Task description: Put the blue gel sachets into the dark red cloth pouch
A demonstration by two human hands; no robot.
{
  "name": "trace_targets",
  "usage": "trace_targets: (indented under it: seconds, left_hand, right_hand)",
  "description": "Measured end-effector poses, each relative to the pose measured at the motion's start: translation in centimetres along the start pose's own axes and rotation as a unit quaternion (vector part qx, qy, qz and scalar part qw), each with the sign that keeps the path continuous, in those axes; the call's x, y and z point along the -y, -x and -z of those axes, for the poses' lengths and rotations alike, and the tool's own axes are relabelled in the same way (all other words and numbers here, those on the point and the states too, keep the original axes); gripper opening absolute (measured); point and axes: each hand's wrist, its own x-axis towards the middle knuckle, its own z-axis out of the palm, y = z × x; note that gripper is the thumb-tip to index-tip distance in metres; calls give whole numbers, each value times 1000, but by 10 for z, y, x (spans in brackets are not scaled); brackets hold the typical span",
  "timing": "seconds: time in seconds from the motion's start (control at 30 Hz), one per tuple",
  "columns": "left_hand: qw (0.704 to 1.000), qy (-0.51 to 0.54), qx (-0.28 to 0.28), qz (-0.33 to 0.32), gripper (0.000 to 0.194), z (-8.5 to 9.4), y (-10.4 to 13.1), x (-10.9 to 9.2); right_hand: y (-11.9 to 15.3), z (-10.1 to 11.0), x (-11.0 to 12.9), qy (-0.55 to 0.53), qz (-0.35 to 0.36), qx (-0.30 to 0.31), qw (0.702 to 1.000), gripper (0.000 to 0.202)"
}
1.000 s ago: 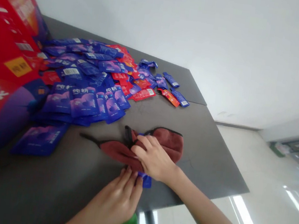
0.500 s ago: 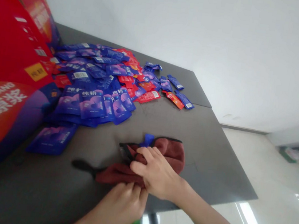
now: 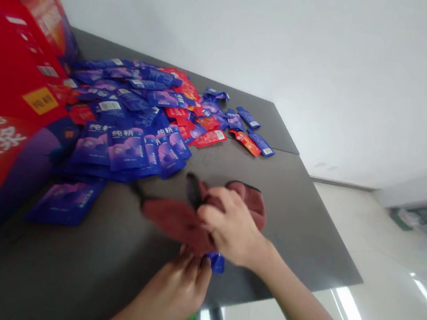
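A reddish-brown cloth piece (image 3: 176,220) with black edging and a dark strap is bunched between my hands near the table's front edge. It is blurred, and its exact kind is unclear. My right hand (image 3: 234,228) is closed on its upper middle, with one rounded part of the cloth lying beyond the fingers. Below, my left hand (image 3: 176,289) has curled fingers at the cloth's lower edge; the fingertips are partly hidden. A blue sachet (image 3: 218,263) pokes out from under the cloth, right beside the left fingers.
Blue sachets (image 3: 128,149) and red sachets (image 3: 210,138) lie heaped on the grey table (image 3: 298,234), several scattered toward its far right. A large red box (image 3: 4,101) stands at the left, another behind it. A white wall rises behind.
The cloth's left part has lifted and swung up, its strap now higher. The blue piece above the cloth is out of sight; a blue sachet shows below, by the left hand. The right hand rose slightly.
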Motion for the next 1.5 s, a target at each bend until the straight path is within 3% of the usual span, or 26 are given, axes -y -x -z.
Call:
trace_targets:
  seconds: [0.07, 0.13, 0.27, 0.37, 0.5, 0.63, 0.7, 0.8, 0.87, 0.93, 1.0, 1.03, 1.07, 1.13, 1.2, 1.27, 1.4, 1.5]
  left_hand:
    - [999, -7, 31, -15, 22, 1, -1, 0]
    - [999, -19, 27, -38, 24, 3, -1, 1]
    - [998, -26, 12, -60, 31, 7, -3, 5]
    - [998, -26, 22, -44, 36, 8, -5, 5]
    - [999, -15, 28, -28, 37, 8, -6, 2]
    - [997, 22, 68, -38, 31, 11, -5, 6]
    - [998, 26, 36, -48, 29, 13, -5, 10]
    - [992, 119, -36, -28, 27, 14, -9, 16]
    - [959, 253, -100, 82, 21, 16, -15, 18]
    - [878, 391, -141, 236, 12, 17, -20, 19]
    - [801, 467, -139, 347, 11, 16, -19, 21]
    - [792, 468, -130, 371, 13, 15, -16, 22]
    - [806, 436, -126, 379, 18, 13, -10, 22]
    - [879, 278, -130, 366, 30, 11, 6, 24]
    - [938, 93, -133, 307, 35, 12, 22, 27]
    - [970, 2, -117, 212, 34, 16, 30, 32]
    - [999, 13, -28, 29, 40, 20, 22, 45]
    - [999, 24, 18, -40, 34, 16, 11, 51]
  right_hand:
    - [6, -9, 14, 16, 53, 63, 996, 16]
    - [-2, -22, 8, 29, 61, 92, 994, 17]
    - [-39, -35, -41, 75, -39, 63, 994, 25]
    - [-49, -19, -60, 90, -112, 27, 989, 26]
    - [-18, 7, -22, 29, -64, -13, 997, 24]
    - [7, -5, 13, 23, 53, 90, 994, 16]
    - [2, -20, 5, 36, 41, 98, 994, 17]
    - [-19, -32, -30, 65, -35, 68, 995, 24]
    - [-30, -29, -56, 77, -110, 26, 991, 26]
    - [-31, -16, -76, 71, -182, -48, 980, 28]
    - [-24, -2, -87, 58, -231, -139, 961, 29]
    - [-19, 4, -90, 54, -248, -176, 951, 29]
    - [-14, 7, -91, 54, -262, -199, 943, 29]
    - [-5, 9, -93, 51, -282, -204, 936, 28]
    - [2, 4, -92, 44, -289, -182, 939, 27]
    - [5, 1, -88, 34, -282, -166, 944, 25]
    - [11, 21, -64, 15, -251, -216, 943, 23]
    - [17, 42, -29, -15, -196, -238, 951, 24]
